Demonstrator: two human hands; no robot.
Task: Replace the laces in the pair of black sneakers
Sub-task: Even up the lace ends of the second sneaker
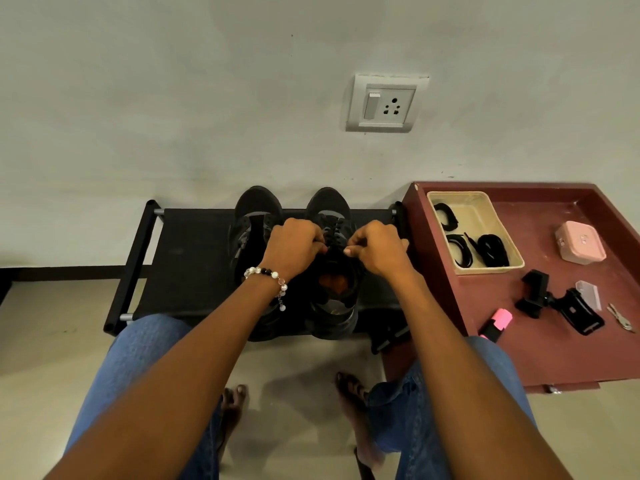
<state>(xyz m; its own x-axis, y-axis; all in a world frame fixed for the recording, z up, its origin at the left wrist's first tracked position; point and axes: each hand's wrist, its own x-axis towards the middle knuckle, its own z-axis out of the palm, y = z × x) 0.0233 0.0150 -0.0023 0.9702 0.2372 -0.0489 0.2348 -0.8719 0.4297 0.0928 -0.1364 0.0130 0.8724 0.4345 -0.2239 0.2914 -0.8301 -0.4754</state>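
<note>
**Both hands on the right sneaker's laces**

Two black sneakers sit side by side on a low black rack [194, 244], toes toward the wall. The left sneaker [254, 216] is beside the L wrist, tongue area showing, nobody touching it as far as one can tell. The right sneaker [332, 216] is where the work is: both hands are over its lacing, w/ the orange-ish insole visible just below them.

The left hand [294, 242], beaded bracelet [268, 277] on the wrist, has fingers curled in, tips pinching black lace [330, 233] at the eyelets. The right hand [375, 245] mirrors it, thumb & forefinger pressed together on the lace at the other side. Hands close, nearly touching over the shoe's middle. Exact strand each one holds: too dark to tell.

Off to the R, a maroon table [485, 306] carries a beige tray [485, 268] w/ coils of spare black laces [491, 249] inside. Also on the table: pink box [580, 245], black clip mount [561, 303], pink highlighter [495, 323], keys [621, 318] near the edge.

Wall socket [384, 103] above. Person seated, blue jeans, bare feet on the floor.
</note>
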